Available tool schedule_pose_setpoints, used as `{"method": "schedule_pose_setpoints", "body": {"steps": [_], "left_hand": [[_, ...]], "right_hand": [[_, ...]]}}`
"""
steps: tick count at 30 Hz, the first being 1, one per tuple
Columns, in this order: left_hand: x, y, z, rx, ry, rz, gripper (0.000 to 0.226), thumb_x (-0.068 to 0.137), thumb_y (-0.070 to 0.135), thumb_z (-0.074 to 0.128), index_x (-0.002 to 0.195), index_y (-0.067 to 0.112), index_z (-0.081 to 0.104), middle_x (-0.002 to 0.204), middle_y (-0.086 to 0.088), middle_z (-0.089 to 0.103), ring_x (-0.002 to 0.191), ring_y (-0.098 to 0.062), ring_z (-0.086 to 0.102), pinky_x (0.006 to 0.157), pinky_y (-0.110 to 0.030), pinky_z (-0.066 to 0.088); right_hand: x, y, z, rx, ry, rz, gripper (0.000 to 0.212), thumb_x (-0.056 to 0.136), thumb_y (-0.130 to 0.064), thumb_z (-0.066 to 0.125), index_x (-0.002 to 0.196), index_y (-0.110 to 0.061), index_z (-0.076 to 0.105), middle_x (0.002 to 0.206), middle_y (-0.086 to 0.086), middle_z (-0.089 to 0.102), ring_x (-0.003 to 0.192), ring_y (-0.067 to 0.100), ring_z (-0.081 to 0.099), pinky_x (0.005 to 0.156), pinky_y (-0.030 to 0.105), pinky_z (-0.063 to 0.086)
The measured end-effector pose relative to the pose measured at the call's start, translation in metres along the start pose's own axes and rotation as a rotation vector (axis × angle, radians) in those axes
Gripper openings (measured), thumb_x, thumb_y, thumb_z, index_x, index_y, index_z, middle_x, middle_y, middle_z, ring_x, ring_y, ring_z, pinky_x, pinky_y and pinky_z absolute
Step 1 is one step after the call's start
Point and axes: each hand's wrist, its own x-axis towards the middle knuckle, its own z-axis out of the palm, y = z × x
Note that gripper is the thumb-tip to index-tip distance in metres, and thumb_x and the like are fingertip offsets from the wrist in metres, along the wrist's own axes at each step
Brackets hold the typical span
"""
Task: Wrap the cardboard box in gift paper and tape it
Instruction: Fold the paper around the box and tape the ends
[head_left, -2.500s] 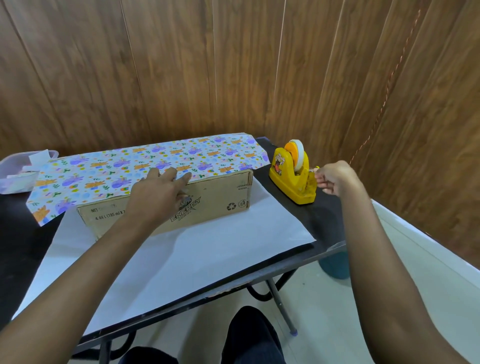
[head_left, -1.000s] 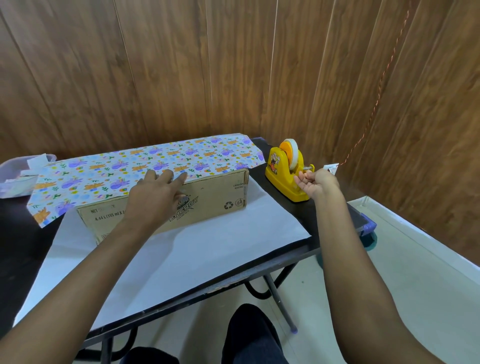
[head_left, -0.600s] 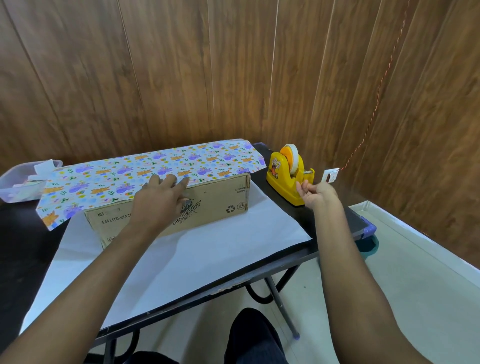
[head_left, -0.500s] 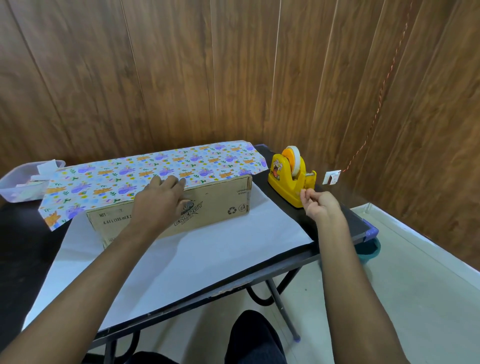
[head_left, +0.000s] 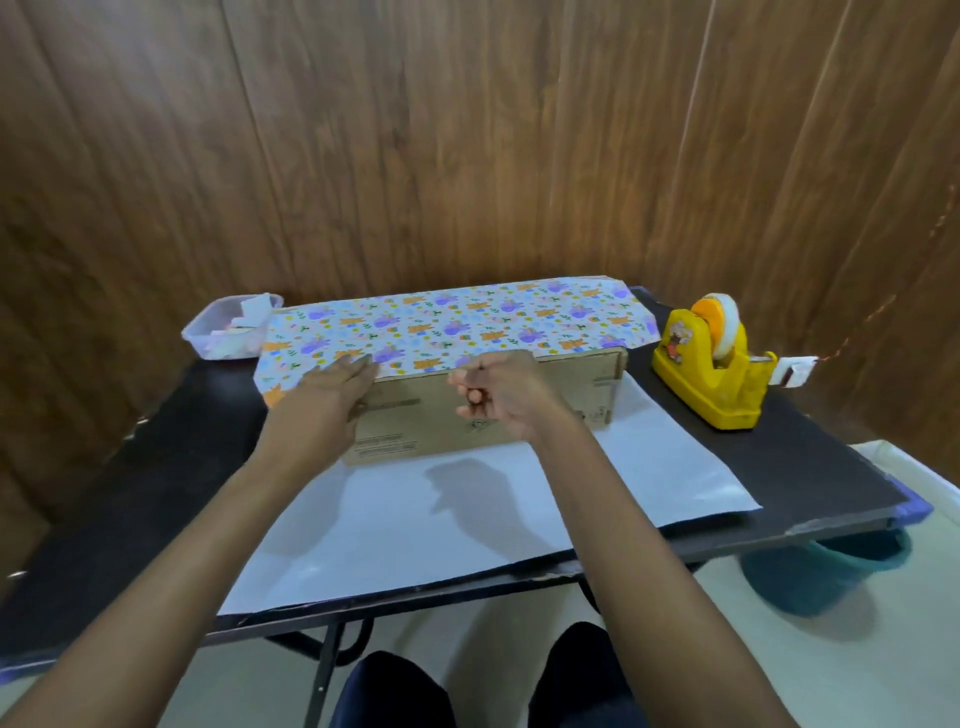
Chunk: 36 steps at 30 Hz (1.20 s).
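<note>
While left hand (head_left: 332, 397) pins gift paper (head_left: 467, 322) on box (head_left: 415, 421), right hand (head_left: 501, 397) curled

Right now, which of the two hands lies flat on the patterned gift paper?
The left hand, fingers straight on the gift paper atop the cardboard box; the right hand is curled in front of the box.
</note>
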Motion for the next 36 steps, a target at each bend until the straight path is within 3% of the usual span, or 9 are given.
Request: {"method": "schedule_pose_setpoints", "body": {"steps": [5,9,12,15,20,27,31,34,36], "left_hand": [[-0.009,-0.015,0.009,-0.04,0.118,0.066,0.047,0.089,0.003,0.057,0.134,0.01,0.05,0.141,-0.007,0.047,0.133,-0.027,0.042,0.107,-0.038,0.033],[-0.01,-0.019,0.016,-0.03,0.226,0.104,0.044,0.08,-0.001,0.065,0.123,0.008,0.061,0.127,-0.011,0.06,0.119,-0.033,0.056,0.094,-0.045,0.045],[-0.009,-0.02,0.016,0.007,0.276,0.14,0.042,0.076,0.004,0.06,0.117,0.008,0.065,0.12,-0.01,0.065,0.11,-0.033,0.062,0.087,-0.047,0.05],[-0.01,-0.02,0.016,0.027,0.307,0.16,0.041,0.074,0.007,0.061,0.115,0.01,0.066,0.117,-0.007,0.067,0.106,-0.03,0.064,0.079,-0.042,0.054],[-0.012,-0.018,0.015,0.026,0.341,0.162,0.048,0.066,0.0,0.077,0.112,0.01,0.068,0.114,-0.005,0.068,0.102,-0.027,0.066,0.072,-0.037,0.056],[-0.013,-0.019,0.017,0.001,0.337,0.143,0.048,0.069,-0.001,0.075,0.115,0.011,0.066,0.118,-0.006,0.066,0.106,-0.028,0.064,0.073,-0.036,0.055],[-0.013,-0.02,0.019,-0.003,0.348,0.144,0.045,0.072,0.0,0.071,0.116,0.01,0.066,0.119,-0.006,0.066,0.108,-0.028,0.063,0.074,-0.036,0.055],[-0.013,-0.02,0.02,0.001,0.364,0.157,0.045,0.072,0.0,0.072,0.115,0.01,0.066,0.118,-0.006,0.066,0.107,-0.028,0.064,0.072,-0.034,0.055],[-0.012,-0.021,0.021,0.011,0.377,0.164,0.046,0.07,0.0,0.074,0.114,0.01,0.067,0.116,-0.006,0.067,0.106,-0.028,0.065,0.069,-0.033,0.055]], "right_hand": [[0.011,-0.007,0.048,-0.171,0.04,-0.051,0.023,0.091,0.005,0.052,0.069,-0.001,0.057,0.06,0.008,0.046,0.036,0.006,0.041,0.039,0.018,0.047],[0.019,-0.018,0.068,-0.261,0.095,0.007,0.01,0.092,0.008,0.05,0.09,-0.001,0.053,0.062,0.009,0.044,0.034,0.011,0.048,0.033,0.02,0.042],[0.027,-0.022,0.075,-0.474,0.154,0.037,0.023,0.09,0.004,0.056,0.069,-0.003,0.05,0.059,0.01,0.048,0.037,0.018,0.048,0.036,0.022,0.041],[0.033,-0.023,0.078,-0.592,0.181,0.07,0.033,0.088,0.002,0.057,0.058,-0.006,0.045,0.056,0.01,0.049,0.031,0.017,0.047,0.035,0.014,0.039],[0.037,-0.019,0.085,-0.545,0.206,0.089,0.026,0.084,0.011,0.05,0.061,-0.001,0.047,0.06,0.014,0.052,0.044,0.021,0.043,0.053,0.03,0.043],[0.029,-0.022,0.082,-0.644,0.153,0.129,0.023,0.088,-0.002,0.061,0.07,-0.001,0.046,0.055,0.014,0.052,0.043,0.022,0.055,0.042,0.029,0.049],[0.024,-0.017,0.08,-0.695,0.11,0.104,0.015,0.087,-0.001,0.063,0.077,0.003,0.052,0.058,0.017,0.057,0.029,0.016,0.054,0.035,0.024,0.048],[0.022,-0.011,0.076,-0.751,0.146,0.002,0.022,0.086,-0.002,0.063,0.076,-0.005,0.044,0.057,0.013,0.058,0.029,0.017,0.053,0.036,0.022,0.044],[0.017,-0.005,0.074,-0.84,0.165,-0.065,0.024,0.086,-0.005,0.063,0.088,-0.008,0.039,0.061,0.01,0.06,0.035,0.019,0.053,0.042,0.025,0.047]]}}
